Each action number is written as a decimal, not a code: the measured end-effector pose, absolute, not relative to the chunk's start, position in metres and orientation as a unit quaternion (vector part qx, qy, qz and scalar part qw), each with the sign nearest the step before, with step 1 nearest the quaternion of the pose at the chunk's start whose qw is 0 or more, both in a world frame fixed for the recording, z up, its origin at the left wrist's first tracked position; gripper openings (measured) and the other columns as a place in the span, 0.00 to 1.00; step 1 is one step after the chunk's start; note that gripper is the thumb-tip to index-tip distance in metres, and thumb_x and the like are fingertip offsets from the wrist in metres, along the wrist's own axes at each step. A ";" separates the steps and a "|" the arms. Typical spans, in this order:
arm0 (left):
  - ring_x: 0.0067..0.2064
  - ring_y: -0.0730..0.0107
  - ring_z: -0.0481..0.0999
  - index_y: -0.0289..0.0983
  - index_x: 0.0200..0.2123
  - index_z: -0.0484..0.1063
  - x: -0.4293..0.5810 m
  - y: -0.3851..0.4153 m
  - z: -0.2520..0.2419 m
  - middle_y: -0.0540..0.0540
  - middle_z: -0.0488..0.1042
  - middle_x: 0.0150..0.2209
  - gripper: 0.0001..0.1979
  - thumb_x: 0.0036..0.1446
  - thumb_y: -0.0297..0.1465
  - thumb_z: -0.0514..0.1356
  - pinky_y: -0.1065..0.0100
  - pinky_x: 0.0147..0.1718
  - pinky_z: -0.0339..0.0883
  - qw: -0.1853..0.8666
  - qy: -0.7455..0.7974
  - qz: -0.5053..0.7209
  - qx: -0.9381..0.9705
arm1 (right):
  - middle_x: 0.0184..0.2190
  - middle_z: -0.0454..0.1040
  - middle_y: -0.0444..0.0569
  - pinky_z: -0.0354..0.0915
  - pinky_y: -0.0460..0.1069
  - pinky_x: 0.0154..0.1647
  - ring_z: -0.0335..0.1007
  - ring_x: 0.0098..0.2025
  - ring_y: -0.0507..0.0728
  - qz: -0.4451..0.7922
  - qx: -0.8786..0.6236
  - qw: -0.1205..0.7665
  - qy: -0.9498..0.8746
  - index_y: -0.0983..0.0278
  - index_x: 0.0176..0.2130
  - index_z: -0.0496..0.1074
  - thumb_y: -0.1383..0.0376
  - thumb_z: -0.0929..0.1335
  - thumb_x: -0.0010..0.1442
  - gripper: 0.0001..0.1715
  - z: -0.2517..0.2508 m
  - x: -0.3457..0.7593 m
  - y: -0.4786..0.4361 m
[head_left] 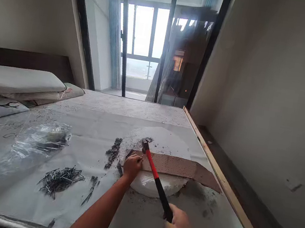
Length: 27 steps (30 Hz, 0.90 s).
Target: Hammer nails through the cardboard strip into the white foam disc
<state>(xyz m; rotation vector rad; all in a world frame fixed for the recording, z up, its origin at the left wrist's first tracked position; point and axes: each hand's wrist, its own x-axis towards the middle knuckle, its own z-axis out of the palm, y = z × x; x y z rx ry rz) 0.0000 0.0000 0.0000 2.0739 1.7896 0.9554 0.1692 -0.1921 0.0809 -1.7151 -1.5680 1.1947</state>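
Note:
My right hand [181,226] is wrapped round the black end of a hammer [156,180] with a red and black handle. The hammer's metal head is raised just above and beyond my left fingertips. My left hand [132,166] is closed in a pinch at the left end of a brown board [173,166]; what it pinches looks like a nail, mostly hidden by the fingers. Rows of small marks dot the board. Beneath it lies a round white slab [155,187]. A heap of nails [61,180] lies to the left on the white sheet.
Clear plastic wrapping [39,142] lies at the left, with grey crumbly debris [113,153] beside the slab. Folded bedding [18,81] is stacked at the back left. A wooden strip [218,170] edges the right side. Glass sliding doors [146,36] stand beyond.

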 end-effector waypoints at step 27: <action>0.35 0.70 0.71 0.38 0.27 0.75 0.002 0.000 -0.003 0.48 0.74 0.30 0.10 0.55 0.33 0.54 0.71 0.33 0.58 0.093 0.599 0.341 0.718 | 0.19 0.53 0.39 0.48 0.44 0.22 0.48 0.23 0.49 0.451 -0.605 0.319 -0.573 0.62 0.24 0.55 0.73 0.58 0.46 0.07 0.076 0.171 -0.199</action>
